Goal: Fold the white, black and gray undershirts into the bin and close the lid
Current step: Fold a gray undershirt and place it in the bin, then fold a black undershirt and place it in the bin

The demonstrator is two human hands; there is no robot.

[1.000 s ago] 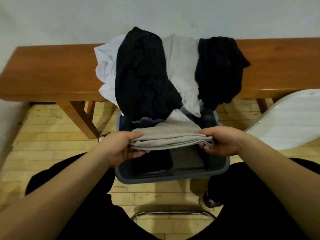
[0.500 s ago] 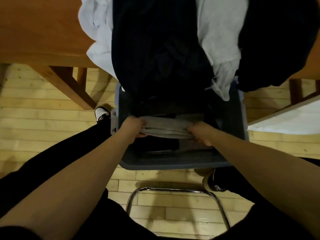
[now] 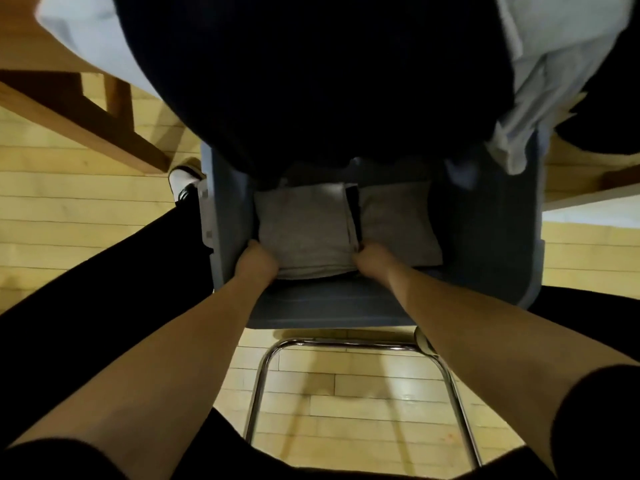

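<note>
A grey plastic bin stands on the floor between my legs. A folded gray undershirt lies low inside it on the left. My left hand grips its near left corner and my right hand grips its near right corner; the fingers are hidden under the cloth. Another folded gray undershirt lies beside it on the right, with a dark folded edge between them. A black undershirt, a white one and a light gray one hang off the bench over the bin.
The wooden bench with its slanted leg stands to the upper left. A white bin lid shows at the right edge. A chrome chair frame sits just below the bin. My white shoe is left of the bin.
My hands have carried the folded gray undershirt from above the bin's rim down onto the stack inside. My head has leaned forward and down over the bin.
</note>
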